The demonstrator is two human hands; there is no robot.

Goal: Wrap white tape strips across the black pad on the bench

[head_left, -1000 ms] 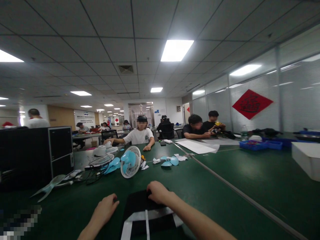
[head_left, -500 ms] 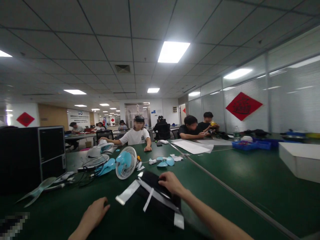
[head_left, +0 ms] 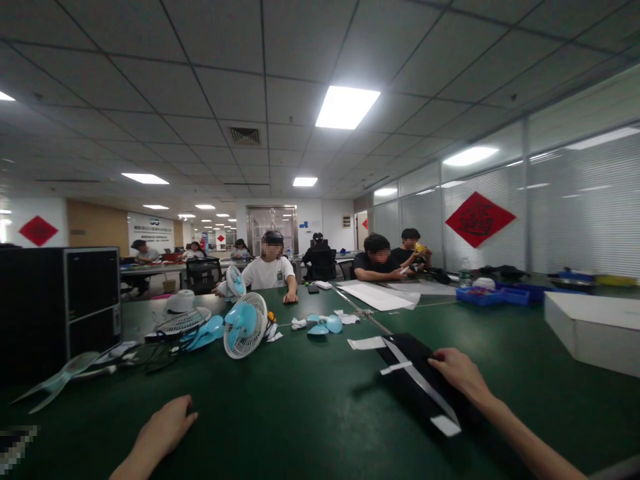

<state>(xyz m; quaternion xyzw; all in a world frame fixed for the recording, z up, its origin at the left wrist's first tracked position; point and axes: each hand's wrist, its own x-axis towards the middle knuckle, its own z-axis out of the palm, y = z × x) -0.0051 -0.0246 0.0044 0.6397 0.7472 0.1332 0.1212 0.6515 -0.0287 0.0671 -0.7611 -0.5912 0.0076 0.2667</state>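
My right hand (head_left: 461, 375) grips the edge of a flat black piece (head_left: 411, 363) with white strips across it, its thumb and fingers closed on the side nearest me. The black piece is tilted and held above the table, with pale strip ends sticking out at its corners. What exactly it is, I cannot make out. At the lower left, my left hand (head_left: 167, 425) is at the green table (head_left: 280, 413) with its fingers loosely bent, thumb slightly apart, holding nothing.
A fan head with blue blades (head_left: 245, 325) stands beyond my hands, near loose blue blades (head_left: 325, 325) and fan parts with cables. A computer tower (head_left: 93, 300) is at left. To the right are a white box (head_left: 595, 333) and blue trays (head_left: 483, 295). Several people sit beyond.
My right hand has lifted the black piece off the table and carried it to the right, turning it. My left hand has shifted slightly left and down in view.
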